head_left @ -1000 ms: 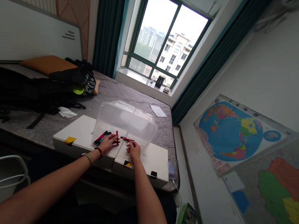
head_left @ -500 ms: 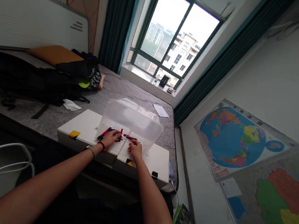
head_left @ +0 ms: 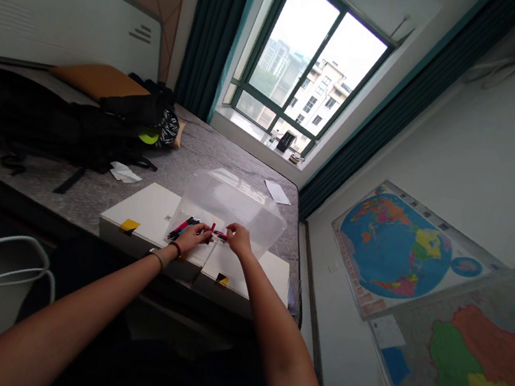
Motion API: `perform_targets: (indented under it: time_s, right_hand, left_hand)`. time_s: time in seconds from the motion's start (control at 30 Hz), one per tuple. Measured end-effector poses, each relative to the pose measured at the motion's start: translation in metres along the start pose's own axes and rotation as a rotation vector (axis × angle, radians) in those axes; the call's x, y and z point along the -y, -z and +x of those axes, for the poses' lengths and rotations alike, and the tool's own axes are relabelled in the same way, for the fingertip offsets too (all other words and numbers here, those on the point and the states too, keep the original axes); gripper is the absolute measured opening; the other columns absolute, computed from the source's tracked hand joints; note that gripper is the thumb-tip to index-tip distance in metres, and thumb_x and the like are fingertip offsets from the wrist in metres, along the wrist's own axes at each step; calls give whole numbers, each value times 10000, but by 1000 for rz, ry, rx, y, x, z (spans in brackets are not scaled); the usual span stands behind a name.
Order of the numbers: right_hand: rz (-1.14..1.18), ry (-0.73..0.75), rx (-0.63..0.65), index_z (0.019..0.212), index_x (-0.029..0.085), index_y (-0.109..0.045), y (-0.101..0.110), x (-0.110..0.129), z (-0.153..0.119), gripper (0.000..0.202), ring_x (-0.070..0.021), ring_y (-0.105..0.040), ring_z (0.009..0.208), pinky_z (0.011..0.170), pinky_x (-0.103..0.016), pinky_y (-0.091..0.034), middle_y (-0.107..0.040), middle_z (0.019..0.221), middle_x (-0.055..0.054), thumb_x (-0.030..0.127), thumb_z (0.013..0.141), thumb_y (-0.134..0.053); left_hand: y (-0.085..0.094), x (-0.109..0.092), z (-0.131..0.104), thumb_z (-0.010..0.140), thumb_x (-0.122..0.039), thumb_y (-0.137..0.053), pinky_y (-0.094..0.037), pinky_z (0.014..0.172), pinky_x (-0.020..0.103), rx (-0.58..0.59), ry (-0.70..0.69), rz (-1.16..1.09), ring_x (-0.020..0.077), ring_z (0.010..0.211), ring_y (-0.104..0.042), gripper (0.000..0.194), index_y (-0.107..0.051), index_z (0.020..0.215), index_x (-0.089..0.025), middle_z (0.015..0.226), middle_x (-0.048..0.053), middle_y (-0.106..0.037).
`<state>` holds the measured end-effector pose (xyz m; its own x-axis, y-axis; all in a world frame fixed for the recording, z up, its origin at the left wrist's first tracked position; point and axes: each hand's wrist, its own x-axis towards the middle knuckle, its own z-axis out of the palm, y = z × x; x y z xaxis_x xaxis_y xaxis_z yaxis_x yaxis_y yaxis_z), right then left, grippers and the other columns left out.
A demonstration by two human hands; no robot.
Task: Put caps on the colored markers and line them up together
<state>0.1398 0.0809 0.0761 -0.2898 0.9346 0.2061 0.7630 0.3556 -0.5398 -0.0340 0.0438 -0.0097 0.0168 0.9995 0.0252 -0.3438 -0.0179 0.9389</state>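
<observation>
A left hand (head_left: 195,238) pinches a red piece (head_left: 213,227) upright at its fingertips, perhaps to keep it in clear sight; just to the right, the right hand (head_left: 238,240) is bent, its fingertips too small to tell whether they grip anything. Pens (head_left: 180,229) lie left of both, apparently for easy reach, by the near left corner of a clear box (head_left: 237,201). White boxes (head_left: 139,204) on the bed (head_left: 229,150) seem to serve as a worktop

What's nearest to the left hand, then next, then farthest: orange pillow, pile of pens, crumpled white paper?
1. Pile of pens, beside the left hand.
2. Crumpled white paper, left on the bed.
3. Orange pillow, farther left, by the headboard.
</observation>
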Motion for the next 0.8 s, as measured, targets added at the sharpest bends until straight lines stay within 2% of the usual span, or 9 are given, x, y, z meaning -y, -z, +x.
perform_targets:
  time_s: [0.07,0.13,0.23,0.3,0.4,0.57,0.8]
  right_hand:
    - [-103,23,-12,937,205,-700,10,1,4,230,-177,-620,884,848,-291,-449,-703,922,-51,147,829,-505]
    - [-188,15,2,930,210,-703,18,-1,10,230,-187,-621,873,803,-288,-449,-702,932,-62,139,819,-514]
    - [-298,1,157,787,198,-714,21,-8,20,152,-207,-626,807,693,-272,-442,-703,854,-81,102,725,-615]
    - [-329,20,270,654,188,-694,17,-11,24,135,-212,-626,757,642,-260,-428,-692,759,-80,55,635,-675]
    - [-325,69,347,552,195,-656,4,-11,25,194,-208,-627,729,612,-245,-415,-664,657,-51,7,558,-702]
    - [-312,128,400,539,214,-638,-11,-8,22,213,-187,-631,735,621,-223,-417,-647,624,-21,14,576,-701]
    - [-327,164,433,650,207,-668,-16,-15,19,189,-206,-634,774,656,-239,-427,-676,728,-54,30,589,-692]
  left_hand:
    - [0,-1,-1,621,-476,-771,-540,778,346,6,15,3,210,808,-693,403,-593,828,-180,793,24,-690]
    - [0,-2,-1,622,-484,-769,-544,754,343,2,29,7,213,799,-693,414,-587,830,-175,791,32,-690]
    - [0,-3,0,625,-489,-767,-547,733,344,-10,27,-1,215,784,-694,428,-582,837,-167,793,39,-686]
    - [0,-3,-1,627,-487,-768,-550,732,347,-14,15,-9,216,785,-693,428,-581,837,-165,796,40,-682]
    - [0,-4,-2,623,-479,-773,-551,733,347,-14,15,-15,213,783,-690,418,-585,829,-167,794,38,-681]
    - [1,-2,-1,621,-461,-779,-554,726,347,-14,-2,-4,213,776,-690,391,-602,821,-175,796,28,-678]
    - [7,5,5,630,-458,-774,-556,753,366,-43,-4,-88,215,804,-689,415,-592,856,-161,843,48,-693]
